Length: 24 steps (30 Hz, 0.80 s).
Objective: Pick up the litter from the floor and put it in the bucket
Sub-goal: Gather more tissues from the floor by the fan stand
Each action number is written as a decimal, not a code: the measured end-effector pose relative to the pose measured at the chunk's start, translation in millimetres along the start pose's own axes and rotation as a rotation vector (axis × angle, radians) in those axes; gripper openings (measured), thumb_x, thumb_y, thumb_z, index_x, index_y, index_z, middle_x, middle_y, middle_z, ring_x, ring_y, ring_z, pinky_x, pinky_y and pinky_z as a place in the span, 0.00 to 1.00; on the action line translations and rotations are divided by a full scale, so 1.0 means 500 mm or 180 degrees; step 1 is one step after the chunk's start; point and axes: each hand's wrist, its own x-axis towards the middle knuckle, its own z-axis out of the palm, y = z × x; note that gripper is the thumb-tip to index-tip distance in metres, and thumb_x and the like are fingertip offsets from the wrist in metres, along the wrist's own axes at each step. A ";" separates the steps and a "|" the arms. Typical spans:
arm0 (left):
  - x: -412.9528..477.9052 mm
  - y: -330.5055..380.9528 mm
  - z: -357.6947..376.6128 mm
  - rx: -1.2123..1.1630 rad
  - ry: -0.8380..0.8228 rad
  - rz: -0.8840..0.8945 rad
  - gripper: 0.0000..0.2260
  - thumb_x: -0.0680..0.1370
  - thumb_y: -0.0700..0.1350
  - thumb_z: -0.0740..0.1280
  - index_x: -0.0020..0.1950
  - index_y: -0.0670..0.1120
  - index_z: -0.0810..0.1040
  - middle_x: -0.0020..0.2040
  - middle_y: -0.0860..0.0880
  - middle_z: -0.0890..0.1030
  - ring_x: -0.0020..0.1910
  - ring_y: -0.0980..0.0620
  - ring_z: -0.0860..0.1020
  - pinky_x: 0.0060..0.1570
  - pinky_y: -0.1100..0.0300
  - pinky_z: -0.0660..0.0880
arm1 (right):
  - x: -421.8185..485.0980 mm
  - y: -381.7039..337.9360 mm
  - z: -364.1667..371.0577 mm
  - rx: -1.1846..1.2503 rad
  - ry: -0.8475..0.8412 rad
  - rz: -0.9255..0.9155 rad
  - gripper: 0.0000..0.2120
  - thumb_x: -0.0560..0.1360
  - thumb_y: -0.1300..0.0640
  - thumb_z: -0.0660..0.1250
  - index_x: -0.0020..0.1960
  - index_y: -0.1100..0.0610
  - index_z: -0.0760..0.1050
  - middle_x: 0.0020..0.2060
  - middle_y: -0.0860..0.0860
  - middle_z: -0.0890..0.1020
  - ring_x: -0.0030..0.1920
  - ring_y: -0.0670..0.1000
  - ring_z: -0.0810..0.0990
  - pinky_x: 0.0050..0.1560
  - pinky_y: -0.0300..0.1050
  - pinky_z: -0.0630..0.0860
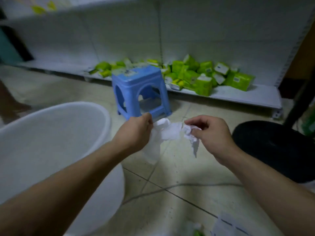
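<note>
Head view, litter: a crumpled white paper (167,132) is off the floor, strung between the two hands above the tiles in front of the blue stool (139,89)
Left grip: the left hand (138,128) pinches the paper's left end with curled fingers, and a long tail of paper hangs below it
Right grip: the right hand (209,133) has fingers and thumb curled on the bunched right end, with a shorter strip dangling under it
Long axis: side to side, from one grip to the other
Bucket: the white bucket (107,123) stands on the floor to the left of both hands, mouth up; the paper is beside its rim, not over it
Nearer hand: the left is near the rim, the right well apart from it
Coming move, as I judge it: the paper has to go leftward over the rim, and the left hand is best placed to carry it
Risk: a hanging tail may drape outside the rim
Left to do: pale scraps (226,223) lie on the floor at lower right, blurred
Around: green packs (204,75) on a low shelf, a black round base (272,150) to the right
</note>
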 end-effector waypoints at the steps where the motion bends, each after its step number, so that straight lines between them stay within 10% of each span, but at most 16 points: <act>1: 0.004 -0.014 -0.034 0.0033 0.0142 -0.0024 0.07 0.79 0.47 0.58 0.50 0.48 0.74 0.46 0.43 0.82 0.43 0.41 0.77 0.42 0.49 0.75 | 0.012 -0.028 0.023 0.0049 -0.0021 -0.0119 0.18 0.69 0.70 0.70 0.36 0.45 0.82 0.34 0.39 0.85 0.37 0.37 0.81 0.39 0.30 0.75; 16: -0.051 -0.341 -0.296 0.0336 0.0605 -0.0531 0.07 0.78 0.47 0.62 0.49 0.49 0.79 0.46 0.43 0.82 0.46 0.40 0.77 0.41 0.54 0.73 | 0.027 -0.350 0.353 0.0542 -0.0629 -0.0310 0.08 0.68 0.69 0.74 0.37 0.58 0.80 0.30 0.50 0.82 0.29 0.45 0.80 0.28 0.40 0.79; 21: -0.091 -0.435 -0.283 0.0339 0.0254 -0.0798 0.11 0.78 0.51 0.60 0.56 0.51 0.78 0.56 0.43 0.79 0.54 0.42 0.76 0.51 0.52 0.74 | 0.033 -0.348 0.462 -0.0308 -0.0360 -0.0353 0.07 0.67 0.63 0.76 0.37 0.52 0.81 0.36 0.50 0.84 0.39 0.51 0.83 0.42 0.50 0.83; 24: -0.101 -0.436 -0.271 0.0602 0.0004 -0.0694 0.17 0.79 0.54 0.58 0.66 0.51 0.72 0.66 0.44 0.72 0.64 0.43 0.70 0.60 0.48 0.71 | 0.034 -0.319 0.480 -0.1693 -0.0714 -0.0477 0.14 0.70 0.52 0.74 0.55 0.48 0.81 0.53 0.47 0.84 0.56 0.48 0.80 0.60 0.50 0.76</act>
